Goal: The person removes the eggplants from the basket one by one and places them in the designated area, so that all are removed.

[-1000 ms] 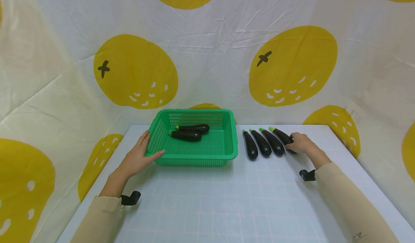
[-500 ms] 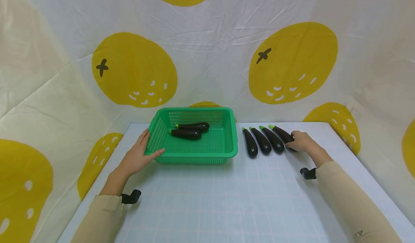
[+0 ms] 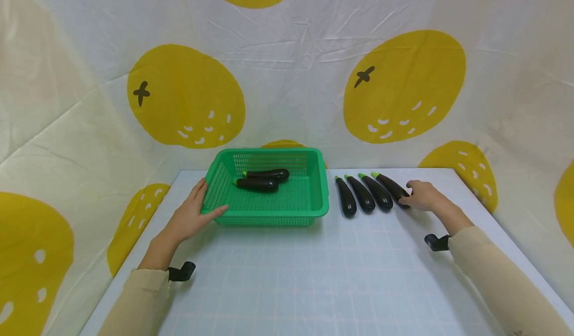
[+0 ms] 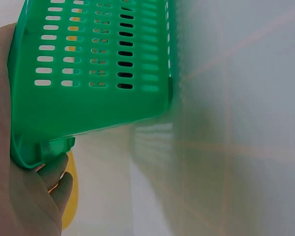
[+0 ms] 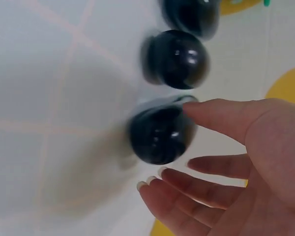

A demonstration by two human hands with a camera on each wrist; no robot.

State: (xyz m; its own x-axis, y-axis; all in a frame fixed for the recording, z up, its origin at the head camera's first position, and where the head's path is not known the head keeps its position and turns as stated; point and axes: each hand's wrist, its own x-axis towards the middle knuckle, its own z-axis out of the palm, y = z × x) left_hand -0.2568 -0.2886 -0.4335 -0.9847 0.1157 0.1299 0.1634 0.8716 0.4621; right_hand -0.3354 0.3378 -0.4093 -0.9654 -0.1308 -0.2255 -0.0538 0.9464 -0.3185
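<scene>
A green slotted plastic basket (image 3: 273, 215) stands at the back of the table with two dark eggplants (image 3: 257, 185) lying inside it. My left hand (image 3: 188, 216) rests on its front left corner, thumb along the front rim and straight fingers at the left side. To the basket's right, several eggplants lie side by side, green stems pointing away. At the rightmost eggplant (image 3: 389, 186), my right hand (image 3: 425, 196) has its thumb at the rounded end. In the right wrist view the fingers (image 5: 201, 189) are spread apart, off that eggplant (image 5: 162, 135).
The white table (image 3: 291, 281) carries a faint grid pattern and reaches back to a hanging cloth (image 3: 296, 96) printed with yellow fruit. More cloth encloses both sides. A black wrist camera mount (image 3: 181, 272) sits at the left wrist, another mount (image 3: 436, 243) at the right.
My right hand has loosened from the rightmost eggplant and shifted slightly right, its fingers now opened. That eggplant's rounded end has shifted slightly to the right. The left hand and basket stay put.
</scene>
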